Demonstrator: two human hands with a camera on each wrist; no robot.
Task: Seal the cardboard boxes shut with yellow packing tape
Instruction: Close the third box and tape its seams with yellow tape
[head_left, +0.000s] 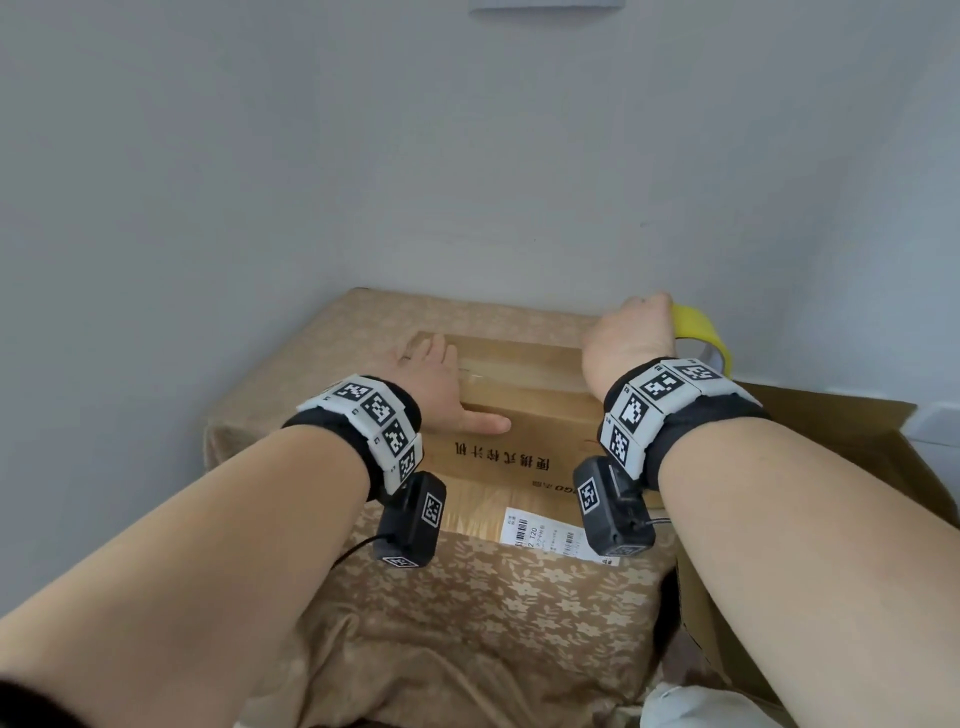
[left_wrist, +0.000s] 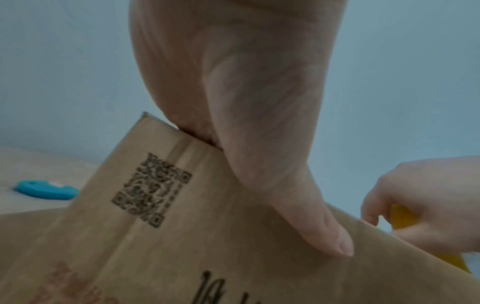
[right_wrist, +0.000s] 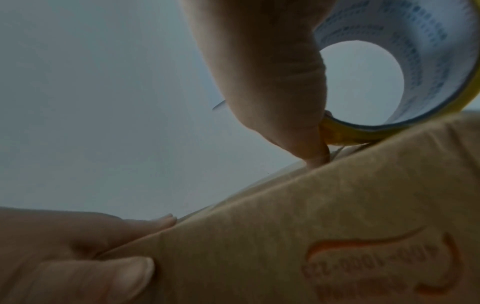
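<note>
Box (head_left: 524, 441) sits closed on a floral brown cloth (head_left: 493, 597) in a wall corner, top flaps down, black print and a white shipping label (head_left: 545, 535) on the near side. Left hand (head_left: 441, 384) lies flat on the box's top left, fingers straight, thumb (left_wrist: 306, 216) stretched out along the near face — pressing, not gripping. From the left wrist view the thumb lies on the cardboard next to a printed QR code (left_wrist: 152, 190); a strip of clear tape appears to run down that face beside the code. Right hand (head_left: 631, 338) is at the box's far right corner, fingers curled around a yellow tape roll (head_left: 701, 332) — holding it firmly. Right wrist view shows the roll (right_wrist: 415, 72) standing on edge with its rim touching the box edge, white inner core with blue print facing the camera, and one finger (right_wrist: 285, 102) pointing down beside the roll, its tip touching the top of the box. Whether tape is already pulled off onto the cardboard, can't tell; the view is blurred there. A second box (head_left: 831, 467), open, stands just right of the cloth, partly behind the right forearm. A blue object (left_wrist: 46, 190) lies on the surface left of the box, blurred, kind unclear. Both wrists wear black bands with white marker tiles and a small black camera unit underneath.
</note>
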